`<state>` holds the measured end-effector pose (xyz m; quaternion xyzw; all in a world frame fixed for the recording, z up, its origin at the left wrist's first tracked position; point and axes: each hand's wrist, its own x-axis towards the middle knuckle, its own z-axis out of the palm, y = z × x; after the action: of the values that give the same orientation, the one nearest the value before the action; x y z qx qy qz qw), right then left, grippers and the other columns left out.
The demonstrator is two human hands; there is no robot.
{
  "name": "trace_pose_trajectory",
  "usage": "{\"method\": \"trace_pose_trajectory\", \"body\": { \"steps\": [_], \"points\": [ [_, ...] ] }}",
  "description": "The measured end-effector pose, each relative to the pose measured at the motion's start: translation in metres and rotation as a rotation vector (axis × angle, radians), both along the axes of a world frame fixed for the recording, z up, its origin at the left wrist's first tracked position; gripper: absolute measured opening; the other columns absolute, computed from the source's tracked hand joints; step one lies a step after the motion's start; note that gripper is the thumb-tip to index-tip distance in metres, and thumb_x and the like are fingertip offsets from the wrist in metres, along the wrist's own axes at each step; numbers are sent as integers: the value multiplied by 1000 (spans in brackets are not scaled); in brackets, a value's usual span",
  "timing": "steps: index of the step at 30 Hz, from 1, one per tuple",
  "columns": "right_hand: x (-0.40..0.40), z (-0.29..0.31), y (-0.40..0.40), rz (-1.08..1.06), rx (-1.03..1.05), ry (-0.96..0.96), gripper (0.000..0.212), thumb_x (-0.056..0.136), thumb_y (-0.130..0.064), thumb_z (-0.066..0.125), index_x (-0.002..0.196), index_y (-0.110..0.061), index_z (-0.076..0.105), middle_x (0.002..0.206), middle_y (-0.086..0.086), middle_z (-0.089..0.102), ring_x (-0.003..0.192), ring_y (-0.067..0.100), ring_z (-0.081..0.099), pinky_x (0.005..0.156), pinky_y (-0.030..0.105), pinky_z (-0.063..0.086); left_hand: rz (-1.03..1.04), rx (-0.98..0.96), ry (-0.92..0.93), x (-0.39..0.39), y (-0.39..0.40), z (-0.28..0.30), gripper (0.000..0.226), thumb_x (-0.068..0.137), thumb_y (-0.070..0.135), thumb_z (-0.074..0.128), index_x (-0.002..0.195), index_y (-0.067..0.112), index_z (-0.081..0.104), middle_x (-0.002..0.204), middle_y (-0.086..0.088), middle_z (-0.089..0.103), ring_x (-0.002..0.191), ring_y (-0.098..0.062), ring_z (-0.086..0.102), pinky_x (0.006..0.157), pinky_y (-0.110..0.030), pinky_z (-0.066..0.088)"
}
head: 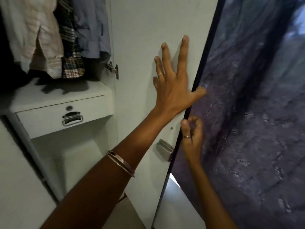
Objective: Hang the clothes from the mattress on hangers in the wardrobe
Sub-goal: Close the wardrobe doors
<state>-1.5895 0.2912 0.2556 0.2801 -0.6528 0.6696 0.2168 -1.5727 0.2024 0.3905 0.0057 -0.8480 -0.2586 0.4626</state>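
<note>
With shirts [49, 38] already hung inside the wardrobe, your left hand [173, 83] presses flat-fingered on the door [140, 47] while your right hand [191, 138] grips its edge, apparently closing up; no mattress shows.

Left hand [171, 86] flat on door [140, 30] — right hand [192, 138] seemingly gripping edge

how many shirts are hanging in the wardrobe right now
3 visible: a pale pink one at far left, a dark plaid one in the middle, and a light blue one nearest the open door. More may hang beyond the left edge of the picture.
</note>
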Motion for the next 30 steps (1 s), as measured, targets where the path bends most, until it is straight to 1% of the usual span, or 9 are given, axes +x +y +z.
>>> {"method": "trace_pose_trajectory", "body": {
  "steps": [4,10,13,15,16,18,21,25,30],
  "points": [
    [31,-3,-25,108,-101,9,18,95,-40,44,103,-26,51,72,-19,59,61,-2,53,56,21,45,-123,-14,110,52,-32,-2,110,67,41,67,151,8,5,158,-14,4,146,-33,1,111,-62,21],
    [86,-5,-106,231,53,142,26,99,-32,39,78,-24,53,57,-15,50,46,5,54,43,25,43,-162,-42,192,134,-112,-2,93,68,11,63,145,-10,16,151,-19,28,139,-25,32,111,-32,35],
    [129,-5,-166,291,94,234,24,97,-32,43,79,-18,46,57,-7,49,49,7,49,50,14,41,-47,-14,205,182,-169,-3,80,73,9,61,144,-7,26,126,-15,57,106,-24,62,89,-33,53],
    [146,-4,-202,299,130,289,28,98,-36,42,80,-15,49,58,-7,48,52,8,47,48,5,33,52,-4,227,203,-200,-6,67,75,8,59,137,-8,38,99,2,62,77,-8,62,73,-21,52],
    [154,-3,-223,304,137,306,38,99,-41,40,80,-11,52,57,-7,48,52,8,49,45,5,32,112,-24,236,213,-218,-8,60,76,10,58,132,-8,44,93,7,59,76,-3,58,72,-18,49],
    [159,-6,-254,312,145,312,48,98,-46,36,86,-4,57,58,-10,47,52,2,52,43,7,33,300,-145,232,224,-248,-13,56,77,25,55,126,-1,52,107,3,58,101,-8,52,86,-31,46],
    [163,-11,-291,250,134,370,51,99,-45,34,91,-1,58,57,-7,49,47,4,52,41,6,35,737,-394,140,235,-290,-19,72,77,53,47,138,15,45,145,-10,41,132,-26,29,106,-53,23],
    [164,-12,-330,95,163,459,54,102,-45,30,89,-1,58,54,2,53,37,11,50,33,21,41,941,-478,140,249,-327,-18,92,76,81,38,149,28,20,155,-16,22,143,-32,14,108,-65,8],
    [161,-12,-377,-36,211,479,54,103,-43,28,83,-3,57,49,0,49,34,13,45,30,27,39,1052,-322,38,253,-359,-20,104,70,91,29,151,29,11,155,-23,13,143,-43,9,105,-72,5]
  ]
}}
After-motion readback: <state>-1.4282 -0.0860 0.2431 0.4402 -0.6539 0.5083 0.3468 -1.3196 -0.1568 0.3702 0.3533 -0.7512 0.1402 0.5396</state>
